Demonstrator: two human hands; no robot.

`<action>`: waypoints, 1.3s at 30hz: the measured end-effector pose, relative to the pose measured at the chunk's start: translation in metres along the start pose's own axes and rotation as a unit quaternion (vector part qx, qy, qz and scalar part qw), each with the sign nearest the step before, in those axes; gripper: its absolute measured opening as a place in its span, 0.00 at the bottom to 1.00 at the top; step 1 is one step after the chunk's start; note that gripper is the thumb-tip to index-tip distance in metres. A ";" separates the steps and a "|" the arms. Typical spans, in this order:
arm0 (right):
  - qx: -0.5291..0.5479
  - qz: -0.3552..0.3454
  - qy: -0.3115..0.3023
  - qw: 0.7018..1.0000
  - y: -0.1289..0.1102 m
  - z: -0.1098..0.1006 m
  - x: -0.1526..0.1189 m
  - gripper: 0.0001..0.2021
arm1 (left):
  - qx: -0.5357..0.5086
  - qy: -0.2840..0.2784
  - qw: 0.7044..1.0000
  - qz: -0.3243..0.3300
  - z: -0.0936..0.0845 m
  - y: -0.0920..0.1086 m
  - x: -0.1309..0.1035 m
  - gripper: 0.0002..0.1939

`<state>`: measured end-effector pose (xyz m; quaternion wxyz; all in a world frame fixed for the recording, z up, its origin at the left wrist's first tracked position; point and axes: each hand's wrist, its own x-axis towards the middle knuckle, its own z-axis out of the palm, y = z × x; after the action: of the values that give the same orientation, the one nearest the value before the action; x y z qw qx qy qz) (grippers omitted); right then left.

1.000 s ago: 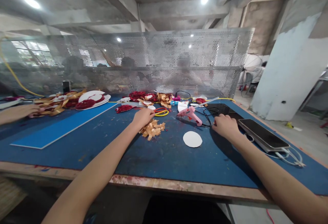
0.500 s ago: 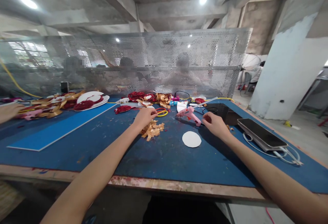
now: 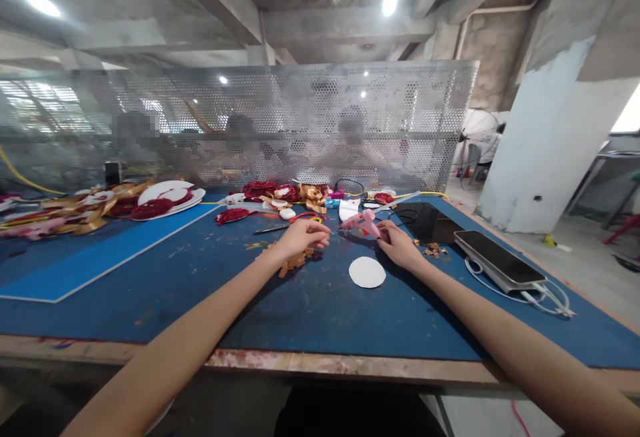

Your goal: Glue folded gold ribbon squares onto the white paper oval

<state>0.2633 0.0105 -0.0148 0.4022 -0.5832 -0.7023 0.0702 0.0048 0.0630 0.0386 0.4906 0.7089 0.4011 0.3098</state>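
My right hand (image 3: 397,242) is closed round the handle of a pink hot glue gun (image 3: 361,223), whose nozzle points left. Above a heap of cut gold ribbon pieces (image 3: 295,262), my left hand (image 3: 299,238) has loosely bent, parted fingers and nothing visible in them. Just behind it are red-and-yellow loop handles (image 3: 316,218), partly covered by the hand, and a dark slim tool (image 3: 270,229). A white round disc (image 3: 367,272) lies flat on the blue table between my forearms.
A phone on a power bank (image 3: 500,260) with a white cable lies at right, beside a dark flat panel (image 3: 434,222). Red and gold ribbon flowers (image 3: 260,189) line the back, before a perforated metal screen (image 3: 300,124). A bright blue board (image 3: 115,247) lies left.
My right hand has moved left onto the glue gun's handle and gripped it. My left hand has shifted right and slightly down. The other person's hand at far left has left view.
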 end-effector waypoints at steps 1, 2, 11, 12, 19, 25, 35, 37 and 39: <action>-0.003 0.007 0.007 1.000 0.000 0.000 0.000 0.16 | -0.010 -0.011 1.000 -0.006 0.004 -0.001 -0.001 0.05; -0.005 0.014 0.013 1.000 0.000 0.000 0.000 0.16 | -0.014 -0.018 1.000 -0.010 0.007 -0.002 -0.002 0.05; -0.035 0.045 0.015 0.998 -0.003 -0.007 -0.002 0.11 | -0.051 -0.021 0.998 -0.038 0.014 -0.004 -0.007 0.04; -0.041 0.057 0.024 0.997 -0.003 -0.008 -0.003 0.10 | -0.069 -0.016 0.996 -0.046 0.014 -0.003 -0.007 0.05; 0.032 0.063 0.036 0.997 -0.016 -0.018 -0.006 0.12 | -0.242 0.017 0.966 -0.088 0.019 0.001 -0.007 0.05; 0.038 0.087 0.048 0.994 -0.026 -0.016 -0.011 0.18 | -0.251 0.039 0.963 -0.091 0.023 -0.004 -0.009 0.04; -0.005 0.056 0.087 0.995 -0.028 -0.005 -0.017 0.13 | -0.241 0.047 0.965 -0.097 0.031 0.002 -0.014 0.03; -0.012 0.048 0.073 0.996 -0.027 -0.004 -0.018 0.11 | -0.239 0.045 0.965 -0.096 0.033 0.003 -0.015 0.03; -0.020 0.043 0.068 0.997 -0.027 -0.003 -0.019 0.09 | -0.237 0.045 0.966 -0.096 0.033 0.003 -0.016 0.03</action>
<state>0.2445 -0.0159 -0.0063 0.4337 -0.6243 -0.6489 0.0332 0.0259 0.0338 0.0300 0.6534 0.5154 0.4044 0.3792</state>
